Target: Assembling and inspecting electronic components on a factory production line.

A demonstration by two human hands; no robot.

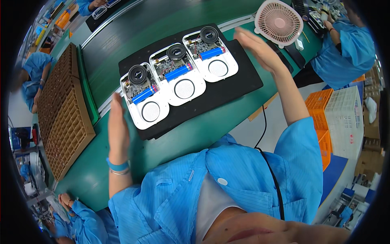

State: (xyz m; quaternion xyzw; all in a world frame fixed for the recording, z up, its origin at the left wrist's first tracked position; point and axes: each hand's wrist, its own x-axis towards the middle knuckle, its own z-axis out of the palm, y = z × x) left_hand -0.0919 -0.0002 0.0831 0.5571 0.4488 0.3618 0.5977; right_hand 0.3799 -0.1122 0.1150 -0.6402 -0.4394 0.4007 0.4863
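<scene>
Three white plastic speaker housings lie side by side on a black foam pad [237,87]: a left housing [134,110], a middle housing [168,93] and a right housing [229,67]. Each shows a circuit board, a blue cylindrical battery [177,72], a black round speaker [176,52] and a round perforated grille [183,88]. Beside the left housing, my left hand [118,130] is held edge-on with straight fingers, holding nothing. My right hand [258,49] is stretched out past the right housing, also holding nothing. Both hands are slightly blurred.
A brown divided cardboard tray [67,118] lies on the green table at the left. A pink fan [279,22] stands at the far right. Orange crates [319,103] and a white crate [343,114] are stacked to my right. Co-workers in blue sit around. A black cable [266,122] hangs near me.
</scene>
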